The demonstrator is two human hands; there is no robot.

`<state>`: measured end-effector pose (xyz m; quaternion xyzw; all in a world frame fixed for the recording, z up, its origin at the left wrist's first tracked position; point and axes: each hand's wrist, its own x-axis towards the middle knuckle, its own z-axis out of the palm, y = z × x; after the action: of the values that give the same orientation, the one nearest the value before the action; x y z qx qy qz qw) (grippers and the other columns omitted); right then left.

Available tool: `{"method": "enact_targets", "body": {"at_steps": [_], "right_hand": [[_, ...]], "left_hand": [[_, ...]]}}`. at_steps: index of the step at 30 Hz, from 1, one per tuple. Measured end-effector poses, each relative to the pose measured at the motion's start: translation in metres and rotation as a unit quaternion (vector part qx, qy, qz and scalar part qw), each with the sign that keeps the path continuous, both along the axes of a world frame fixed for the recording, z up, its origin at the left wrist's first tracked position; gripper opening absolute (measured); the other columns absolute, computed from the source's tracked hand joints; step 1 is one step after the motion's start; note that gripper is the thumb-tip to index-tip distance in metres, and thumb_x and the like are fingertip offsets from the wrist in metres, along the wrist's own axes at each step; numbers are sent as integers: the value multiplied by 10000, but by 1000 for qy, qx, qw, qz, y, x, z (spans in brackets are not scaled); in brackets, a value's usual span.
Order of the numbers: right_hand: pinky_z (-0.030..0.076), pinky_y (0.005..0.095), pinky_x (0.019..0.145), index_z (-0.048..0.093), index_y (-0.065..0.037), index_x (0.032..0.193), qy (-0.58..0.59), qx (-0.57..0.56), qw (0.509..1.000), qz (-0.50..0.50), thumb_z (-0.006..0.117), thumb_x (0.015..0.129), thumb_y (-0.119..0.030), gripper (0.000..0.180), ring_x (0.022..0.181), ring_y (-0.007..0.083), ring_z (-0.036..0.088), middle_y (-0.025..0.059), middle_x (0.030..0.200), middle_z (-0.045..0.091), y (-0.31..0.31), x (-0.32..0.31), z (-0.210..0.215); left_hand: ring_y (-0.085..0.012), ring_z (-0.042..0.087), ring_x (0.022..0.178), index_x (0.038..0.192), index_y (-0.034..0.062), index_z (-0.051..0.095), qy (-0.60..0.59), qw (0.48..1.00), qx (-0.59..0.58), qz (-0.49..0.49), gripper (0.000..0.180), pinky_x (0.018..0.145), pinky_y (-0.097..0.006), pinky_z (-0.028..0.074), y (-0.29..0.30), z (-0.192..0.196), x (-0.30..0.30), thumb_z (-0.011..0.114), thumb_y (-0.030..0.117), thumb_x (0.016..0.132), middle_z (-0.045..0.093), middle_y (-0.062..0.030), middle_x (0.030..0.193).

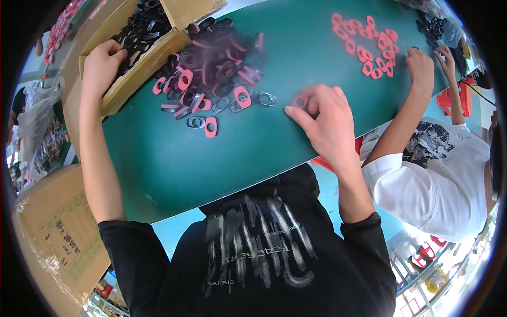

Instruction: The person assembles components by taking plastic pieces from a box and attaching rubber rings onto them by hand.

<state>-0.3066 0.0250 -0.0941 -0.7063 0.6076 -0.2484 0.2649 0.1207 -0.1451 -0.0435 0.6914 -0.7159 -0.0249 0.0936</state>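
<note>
My left hand (104,62) reaches over the wall of a cardboard box (142,62) filled with black plastic parts (145,30). Its fingers are curled among those parts, and whatever they grip is hidden. Above the green table (253,153), my right hand (326,117) pinches a pink oval ring (301,100), slightly blurred, between thumb and fingers. Between my hands lies a heap of pink and black oval rings (216,61), partly hazy. At its near edge a pink ring (211,127) lies beside a dark ring (195,122). Another dark ring (264,99) lies nearer my right hand.
Several pink rings (376,46) are scattered at the far right. A co-worker in a white shirt (428,179) sits on my right, hands near a pile of black parts (430,29). A large cardboard carton (60,232) stands at my left, below a clear plastic bag (39,119).
</note>
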Motion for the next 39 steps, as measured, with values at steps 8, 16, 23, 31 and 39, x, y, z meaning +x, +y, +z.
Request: {"method": "enact_targets", "body": {"at_steps": [8, 16, 23, 31, 39], "right_hand": [[451, 406, 842, 722, -69, 1026, -2, -52, 998, 19, 818, 807, -144, 251, 908, 287, 542, 83, 901, 599, 14, -28, 2], [421, 416, 900, 736, -84, 974, 9, -115, 993, 26, 829, 787, -132, 214, 996, 289, 519, 61, 992, 595, 19, -3, -7], [416, 420, 916, 729, -90, 981, 5, -138, 990, 29, 842, 766, -135, 247, 1045, 299, 513, 60, 1072, 601, 18, -6, -10], [423, 411, 929, 727, -90, 987, 3, -144, 988, 47, 839, 757, -127, 257, 1058, 288, 526, 52, 1084, 615, 18, -8, -7], [431, 403, 933, 734, -92, 985, -2, -143, 989, 28, 841, 752, -112, 257, 1060, 274, 525, 42, 1070, 624, 23, -5, -9]], "left_hand": [[-62, 573, 744, 843, 28, 651, 221, 970, -35, -96, 206, 664, -251, 447, 71, 35, -81, 765, 191, 895, 621, 1, 730], [-359, 607, 627, 783, 40, 546, 172, 936, 57, -302, 259, 590, -464, 478, 184, -22, -173, 758, 154, 880, 580, -125, 663], [-357, 628, 698, 874, 29, 628, 114, 945, 155, -264, 230, 653, -452, 508, 173, -13, -166, 770, 209, 888, 613, -138, 717], [-333, 616, 932, 1097, 20, 668, 150, 922, 66, -352, 374, 838, -420, 513, 180, -21, -176, 825, 86, 764, 617, -122, 998], [-320, 627, 907, 979, 15, 622, 311, 884, 10, -348, 292, 757, -412, 520, 180, -44, -182, 801, -20, 752, 634, -121, 1039]]}}
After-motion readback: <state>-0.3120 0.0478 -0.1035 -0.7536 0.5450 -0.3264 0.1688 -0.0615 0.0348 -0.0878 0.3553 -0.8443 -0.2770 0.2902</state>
